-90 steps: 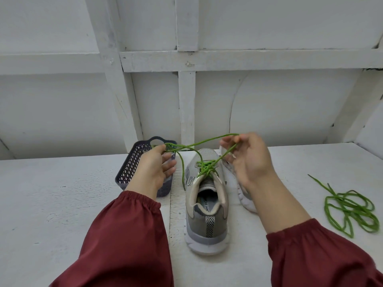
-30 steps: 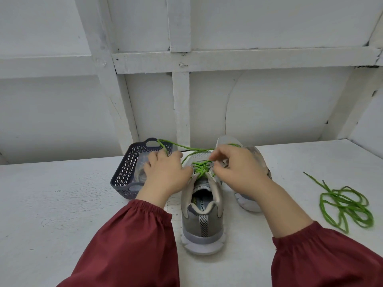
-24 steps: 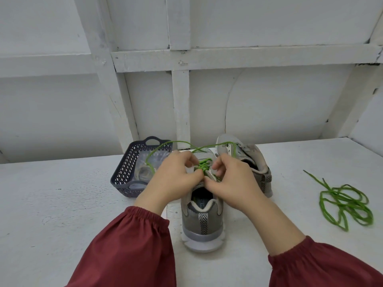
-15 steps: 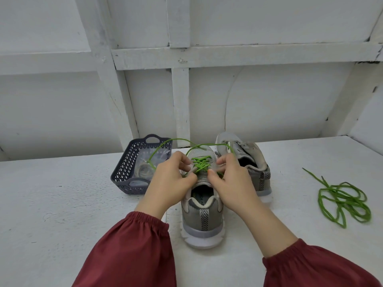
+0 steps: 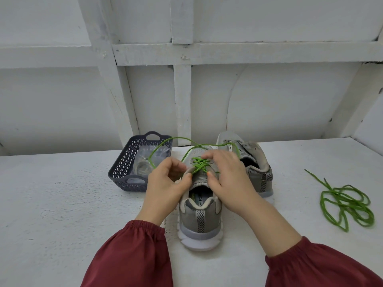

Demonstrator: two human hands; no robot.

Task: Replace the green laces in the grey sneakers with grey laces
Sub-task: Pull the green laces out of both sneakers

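I take the near grey sneaker (image 5: 200,226), a mesh trainer with a white sole and its heel toward me, as my landmark. The thin round green lace (image 5: 199,163) is threaded through its upper eyelets and crossed over the tongue, with two slack arcs rising beyond the toe.

The left hand (image 5: 165,187) sits on the sneaker's left flank, thumb and curled fingers pinching a strand of that lace; the right hand (image 5: 230,179) sits on the right flank, forefinger and thumb apart either side of the crossings, and I cannot tell whether it has a strand pinched; the two hands are close, not touching.

I judge the lace light, limp and a little grippy in the eyelets; best taken at a crossing right beside an eyelet and drawn straight out, since hauling a far loop would only tighten the rest; the sneaker looks light enough to slide, so one hand should steady it.

Just right of the sneaker stands the second grey sneaker (image 5: 255,162), no lace visible in it; well beyond that lies a loose green lace (image 5: 346,201) in a heap; to the left sits a dark slotted plastic basket (image 5: 124,172) holding clear packets I cannot make out.

The white table (image 5: 62,204) gives open room left of the sneaker; the white boarded wall (image 5: 182,100) closes in behind the toe, so I would draw slack sideways or toward me.
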